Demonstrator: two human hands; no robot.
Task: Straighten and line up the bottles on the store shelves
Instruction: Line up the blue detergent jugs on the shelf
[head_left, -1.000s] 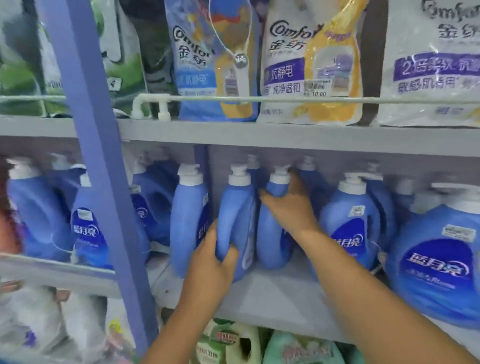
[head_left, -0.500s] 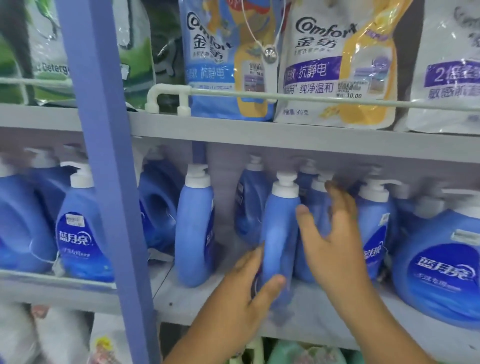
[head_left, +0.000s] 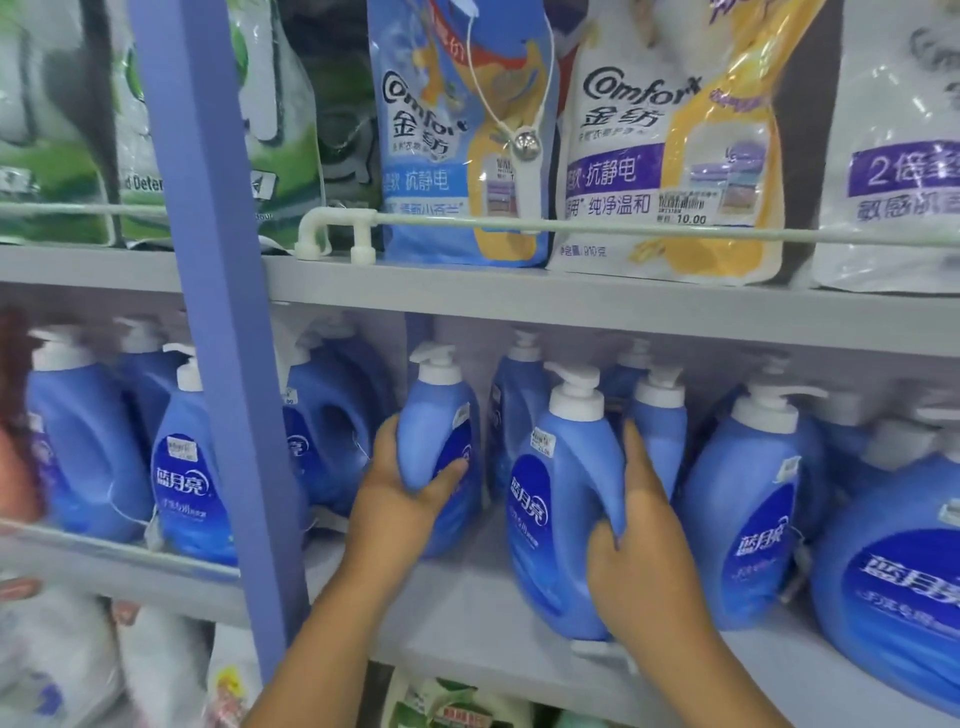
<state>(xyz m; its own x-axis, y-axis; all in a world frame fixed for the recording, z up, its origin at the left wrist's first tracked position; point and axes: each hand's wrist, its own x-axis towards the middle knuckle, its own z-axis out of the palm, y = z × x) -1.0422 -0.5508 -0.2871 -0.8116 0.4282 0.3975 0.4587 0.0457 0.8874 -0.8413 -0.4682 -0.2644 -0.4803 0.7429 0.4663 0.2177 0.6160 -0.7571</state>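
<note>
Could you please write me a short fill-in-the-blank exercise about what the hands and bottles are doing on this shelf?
1. The left hand grips a blue bottle whose label is turned toward the ____.
2. The right hand holds the front-facing bottle by its ____.
3. Every pump cap on this shelf is ____ in colour.
4. The refill pouches stand on the shelf ____ the bottles.

Missing words: right; handle; white; above

At the left edge of the frame a reddish blurred shape could not be identified. The large bottle at lower right was cut off by the frame edge. The purple upright post hid part of a pump bottle. Rear-row bottles were largely hidden.
</note>
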